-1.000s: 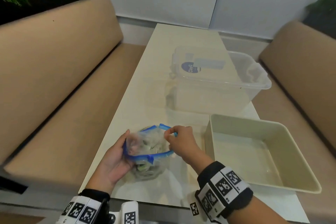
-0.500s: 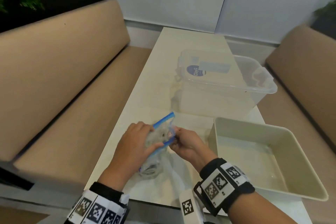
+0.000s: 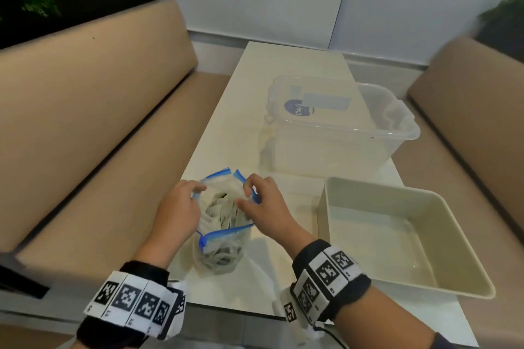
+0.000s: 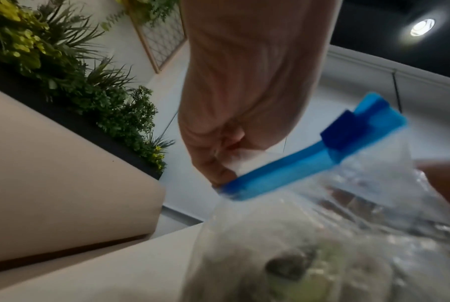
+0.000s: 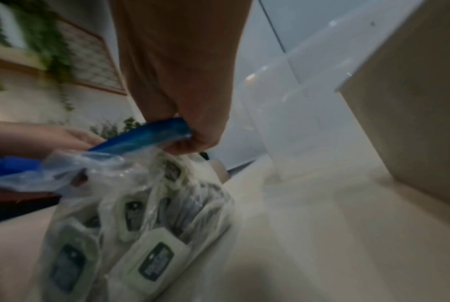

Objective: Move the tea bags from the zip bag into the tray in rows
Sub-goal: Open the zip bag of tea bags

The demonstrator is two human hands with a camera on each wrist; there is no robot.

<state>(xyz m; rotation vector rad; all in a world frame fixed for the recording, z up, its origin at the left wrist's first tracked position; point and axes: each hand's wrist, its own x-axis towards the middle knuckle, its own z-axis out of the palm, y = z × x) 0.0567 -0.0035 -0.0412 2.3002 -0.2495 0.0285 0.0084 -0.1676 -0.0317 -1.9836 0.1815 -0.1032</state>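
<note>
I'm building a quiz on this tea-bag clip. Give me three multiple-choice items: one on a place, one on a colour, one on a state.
1. Where is the cream rectangular plastic tray relative to the clear zip bag?
A. to its right
B. to its left
C. beneath it

2. What colour is the bag's zip strip?
A. red
B. blue
C. green

3. What state is the bag's mouth in?
A. sealed
B. knotted
C. pulled open

Answers: 1 A, the head view shows the tray right of the bag. 2 B, the strip is blue in every view. 3 C, the left hand and right hand each pinch a side, showing the tea bags inside.
</note>
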